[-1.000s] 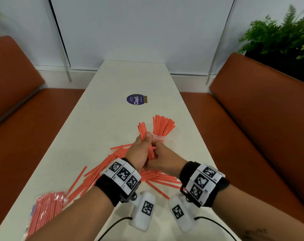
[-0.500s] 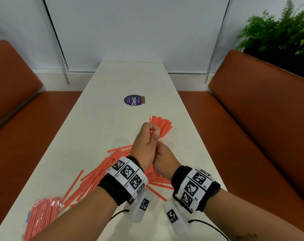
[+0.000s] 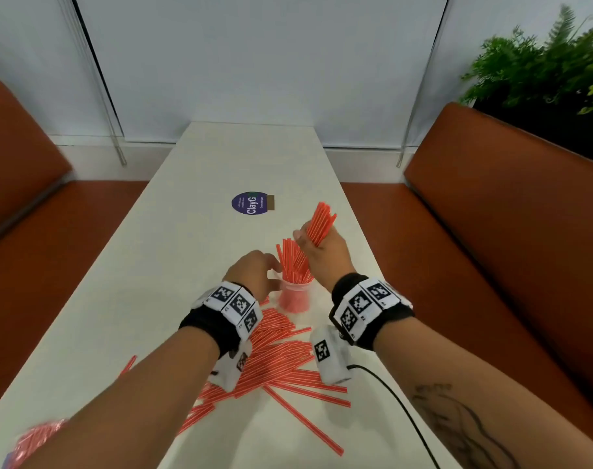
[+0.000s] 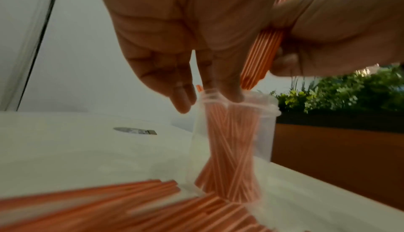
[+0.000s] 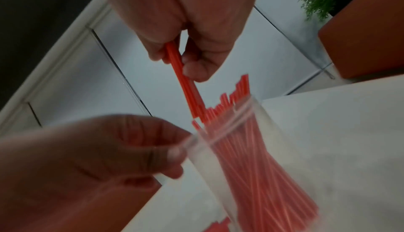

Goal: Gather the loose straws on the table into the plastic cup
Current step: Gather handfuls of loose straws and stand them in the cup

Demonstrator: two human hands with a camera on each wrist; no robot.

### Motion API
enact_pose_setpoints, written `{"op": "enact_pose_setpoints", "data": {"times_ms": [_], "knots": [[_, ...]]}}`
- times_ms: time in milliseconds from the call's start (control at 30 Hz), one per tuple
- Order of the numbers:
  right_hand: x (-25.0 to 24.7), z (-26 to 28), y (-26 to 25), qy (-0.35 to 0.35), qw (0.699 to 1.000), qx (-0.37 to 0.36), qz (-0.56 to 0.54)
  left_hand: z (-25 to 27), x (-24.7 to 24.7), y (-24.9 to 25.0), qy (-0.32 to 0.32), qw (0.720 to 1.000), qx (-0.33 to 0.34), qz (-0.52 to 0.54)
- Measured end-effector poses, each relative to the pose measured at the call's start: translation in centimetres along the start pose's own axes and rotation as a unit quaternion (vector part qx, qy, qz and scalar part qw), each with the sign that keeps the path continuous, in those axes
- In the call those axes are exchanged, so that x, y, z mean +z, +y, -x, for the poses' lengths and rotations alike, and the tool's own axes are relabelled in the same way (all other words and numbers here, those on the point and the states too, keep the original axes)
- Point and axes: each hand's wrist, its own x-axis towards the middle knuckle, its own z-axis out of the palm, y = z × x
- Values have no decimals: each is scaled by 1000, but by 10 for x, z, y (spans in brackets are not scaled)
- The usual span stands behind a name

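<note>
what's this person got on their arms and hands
No sleeves or gloves: left hand and right hand are bare. Each wrist wears a black band with white square-code tags; a white coded pod hangs under each. A black cable leaves the right pod. Dark tattoo on the right forearm.

The cup stands on the worktop, with straws upright in it. My left grip holds its rim from the left; my right grip holds a bundle tilted just over it. Loose straws lie on the worktop nearer me, a sticker farther beyond the cup.
</note>
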Motion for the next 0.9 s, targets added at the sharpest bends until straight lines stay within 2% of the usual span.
{"op": "enact_pose_setpoints", "data": {"times_ms": [133, 333, 433, 567, 667, 733, 900], "knots": [[6, -3, 14, -65, 989, 41, 127, 4, 9, 4, 19, 1000, 21, 6], [-3, -13, 2, -120, 960, 81, 241, 1, 11, 4, 5, 1000, 21, -3], [-11, -9, -3, -84, 949, 76, 294, 5, 8, 5, -2, 1000, 22, 3], [-28, 7, -16, -8, 970, 49, 238, 20, -4, 0, -20, 999, 21, 43], [-36, 25, -27, 2, 968, 17, 249, 42, -22, -11, -26, 998, 12, 49], [-36, 42, -30, -34, 963, 11, 267, 60, -35, -22, -34, 999, 5, 26], [-4, 97, -26, -225, 924, -6, 309, 108, -51, -57, -83, 995, -30, -42]]}}
